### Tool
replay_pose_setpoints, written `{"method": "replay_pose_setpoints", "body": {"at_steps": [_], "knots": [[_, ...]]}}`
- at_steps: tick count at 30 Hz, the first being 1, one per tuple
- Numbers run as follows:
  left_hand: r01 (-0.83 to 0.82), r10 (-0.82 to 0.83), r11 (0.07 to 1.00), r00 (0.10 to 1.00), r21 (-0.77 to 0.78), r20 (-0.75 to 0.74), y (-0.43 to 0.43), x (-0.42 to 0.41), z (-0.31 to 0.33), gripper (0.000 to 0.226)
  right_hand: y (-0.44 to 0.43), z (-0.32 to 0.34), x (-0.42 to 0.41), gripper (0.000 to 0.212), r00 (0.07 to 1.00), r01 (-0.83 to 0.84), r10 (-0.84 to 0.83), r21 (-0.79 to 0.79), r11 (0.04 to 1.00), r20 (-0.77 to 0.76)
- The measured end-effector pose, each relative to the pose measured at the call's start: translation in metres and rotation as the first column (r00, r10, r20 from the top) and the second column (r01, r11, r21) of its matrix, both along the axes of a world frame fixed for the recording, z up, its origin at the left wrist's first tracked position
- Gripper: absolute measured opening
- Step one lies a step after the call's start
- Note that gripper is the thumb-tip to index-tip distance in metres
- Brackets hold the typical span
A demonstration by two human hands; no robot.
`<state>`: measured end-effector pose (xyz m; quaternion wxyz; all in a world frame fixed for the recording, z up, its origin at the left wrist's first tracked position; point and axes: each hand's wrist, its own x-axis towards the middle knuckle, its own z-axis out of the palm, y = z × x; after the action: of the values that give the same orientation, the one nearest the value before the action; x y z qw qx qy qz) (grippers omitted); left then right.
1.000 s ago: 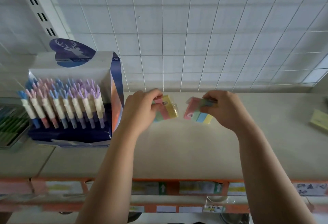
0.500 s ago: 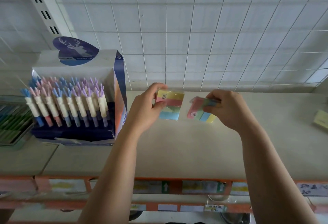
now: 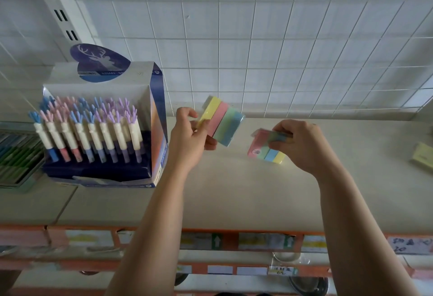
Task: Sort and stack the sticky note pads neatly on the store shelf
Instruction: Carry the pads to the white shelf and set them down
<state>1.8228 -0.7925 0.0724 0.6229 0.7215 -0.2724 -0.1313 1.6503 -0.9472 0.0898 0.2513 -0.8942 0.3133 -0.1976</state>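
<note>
My left hand (image 3: 189, 138) grips a wrapped sticky note pad (image 3: 223, 123) striped yellow, pink, green and blue, tilted up above the back of the shelf (image 3: 234, 190). My right hand (image 3: 304, 145) holds a second striped pad (image 3: 266, 154) from above, low over the shelf, its pink end towards the left pad. The two pads are apart. A pale yellow pad (image 3: 423, 156) lies on the shelf at the far right.
A display box of antler-topped pens (image 3: 100, 131) stands on the shelf just left of my left hand. A tray of green pens (image 3: 14, 162) sits at the far left. A white wire grid (image 3: 257, 38) backs the shelf. An orange price rail (image 3: 234, 240) runs along the front edge.
My left hand has lifted and turned its pad so the striped face tilts upward. My right hand has moved right and lower with its pad, widening the gap between them.
</note>
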Motion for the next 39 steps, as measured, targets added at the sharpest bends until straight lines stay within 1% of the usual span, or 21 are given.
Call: {"method": "replay_pose_setpoints", "body": {"at_steps": [1,2,3,5,7,8,9,10,11,12,13,15,17,20,22,24,27,30,33,36,39], "knots": [[0.002,-0.004,1.0,0.996,-0.031,-0.087,-0.001,0.001,-0.002,0.025,0.0,0.0,0.0,0.014,1.0,0.001,-0.001,0.004,1.0,0.002],[0.004,-0.008,1.0,0.99,-0.028,-0.144,-0.003,0.003,-0.004,0.028,0.0,0.0,-0.001,0.014,1.0,0.001,-0.001,0.009,1.0,0.006],[0.008,-0.009,1.0,0.984,-0.009,-0.179,-0.004,0.003,-0.006,0.029,-0.001,0.001,-0.001,0.013,1.0,0.0,0.0,0.012,1.0,0.01],[0.006,0.006,0.998,0.983,0.064,-0.183,-0.005,0.002,-0.013,0.023,-0.001,0.002,0.0,0.013,1.0,-0.002,0.002,0.015,1.0,0.016],[-0.01,0.03,0.982,0.994,0.19,-0.105,-0.005,0.002,-0.02,0.013,-0.001,0.002,0.0,0.013,1.0,-0.001,0.001,0.014,1.0,0.016],[-0.022,0.034,0.963,0.999,0.268,-0.039,-0.004,0.001,-0.022,0.009,-0.002,0.001,0.0,0.013,1.0,0.001,-0.001,0.011,1.0,0.013],[-0.044,0.025,0.934,0.998,0.356,0.057,-0.003,0.001,-0.022,0.008,-0.002,0.001,0.0,0.013,1.0,0.003,-0.003,0.009,1.0,0.012],[-0.087,0.003,0.89,0.983,0.448,0.186,-0.003,0.003,-0.023,0.011,-0.002,0.001,0.0,0.014,1.0,0.004,-0.005,0.007,1.0,0.013],[-0.138,-0.034,0.841,0.952,0.523,0.306,-0.002,0.003,-0.024,0.015,-0.002,0.001,0.0,0.014,1.0,0.003,-0.004,0.006,1.0,0.013],[-0.185,-0.066,0.802,0.917,0.568,0.392,-0.001,0.005,-0.025,0.019,-0.002,0.001,0.0,0.014,1.0,0.002,-0.003,0.007,1.0,0.014],[-0.213,-0.089,0.778,0.894,0.591,0.439,0.0,0.006,-0.025,0.021,-0.002,0.001,0.0,0.014,1.0,0.001,-0.001,0.01,1.0,0.014],[-0.225,-0.121,0.746,0.88,0.626,0.459,0.0,0.008,-0.027,0.027,-0.002,0.002,0.001,0.014,1.0,-0.001,0.001,0.013,1.0,0.015],[-0.23,-0.146,0.725,0.87,0.649,0.471,-0.001,0.01,-0.03,0.033,-0.002,0.002,0.002,0.013,1.0,-0.001,0.001,0.011,1.0,0.009],[-0.222,-0.183,0.712,0.857,0.666,0.481,-0.001,0.014,-0.03,0.033,-0.003,0.003,0.003,0.012,1.0,-0.001,0.001,0.016,1.0,0.013],[-0.158,-0.244,0.693,0.866,0.704,0.435,-0.001,0.019,-0.025,0.037,-0.003,0.003,0.003,0.012,1.0,-0.003,0.003,0.018,1.0,0.012],[-0.117,-0.265,0.687,0.879,0.717,0.396,-0.003,0.023,-0.021,0.038,-0.004,0.002,0.003,0.012,1.0,-0.002,0.002,0.015,1.0,0.006],[-0.13,-0.233,0.72,0.88,0.682,0.414,-0.009,0.026,-0.022,0.029,-0.006,0.002,0.003,0.011,1.0,-0.001,0.001,0.017,1.0,0.002],[-0.108,-0.21,0.758,0.893,0.643,0.398,-0.019,0.03,-0.025,0.031,-0.006,0.002,0.004,0.011,1.0,-0.003,0.003,0.023,1.0,0.005],[-0.096,-0.195,0.769,0.906,0.632,0.375,-0.03,0.04,-0.028,0.035,-0.006,0.003,0.004,0.012,1.0,-0.003,0.003,0.02,1.0,0.002],[-0.118,-0.194,0.765,0.895,0.633,0.401,-0.038,0.047,-0.031,0.041,-0.006,0.002,0.003,0.013,1.0,-0.001,0.001,0.014,1.0,-0.001],[-0.159,-0.16,0.789,0.879,0.593,0.449,-0.04,0.047,-0.038,0.037,-0.006,0.001,0.003,0.014,1.0,0.007,-0.007,0.018,1.0,0.001]]}}
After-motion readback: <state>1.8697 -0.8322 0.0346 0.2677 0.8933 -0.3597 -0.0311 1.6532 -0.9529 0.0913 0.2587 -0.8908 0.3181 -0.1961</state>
